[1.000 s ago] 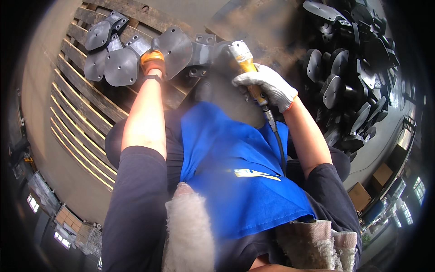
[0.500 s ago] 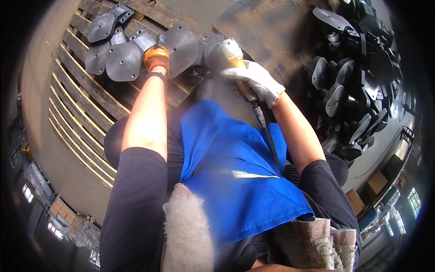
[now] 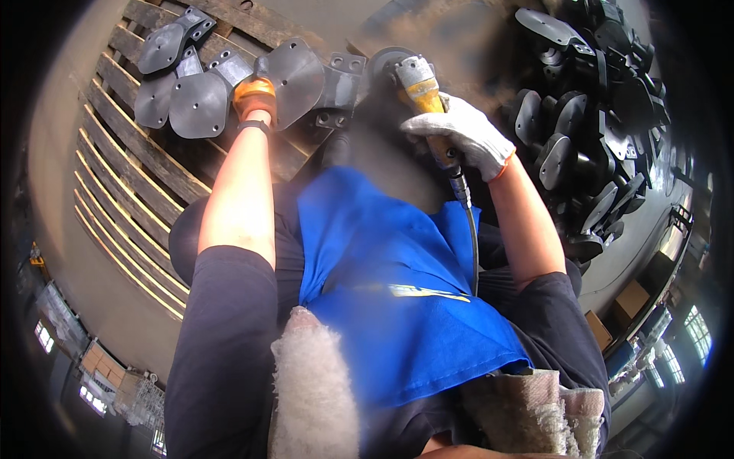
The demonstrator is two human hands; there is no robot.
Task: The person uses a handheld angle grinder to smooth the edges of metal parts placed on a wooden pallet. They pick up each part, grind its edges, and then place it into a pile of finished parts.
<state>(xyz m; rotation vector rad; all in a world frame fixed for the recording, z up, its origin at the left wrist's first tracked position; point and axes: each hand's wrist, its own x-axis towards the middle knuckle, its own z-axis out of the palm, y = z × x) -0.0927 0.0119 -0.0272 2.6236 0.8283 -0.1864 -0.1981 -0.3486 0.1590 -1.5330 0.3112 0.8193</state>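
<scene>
"So, what's at the far left?"
"A wooden pallet (image 3: pixel 164 149), with dark grey parts (image 3: pixel 200 105) lying on it."
"And the left hand (image 3: pixel 254 97)?"
"Orange-gloved, at the left edge of a rounded metal plate (image 3: pixel 297 80) over the pallet; how tightly its fingers close I can't tell."
"Next?"
"A drilled bracket (image 3: pixel 342 80), then a yellow power tool (image 3: pixel 425 98), its round grey disc (image 3: pixel 380 70) near the bracket."
"And the right hand (image 3: pixel 466 134)?"
"White-gloved, fingers wrapped round the tool's body."
"Beyond that?"
"A heap of black metal pieces (image 3: pixel 569 115)."
</scene>
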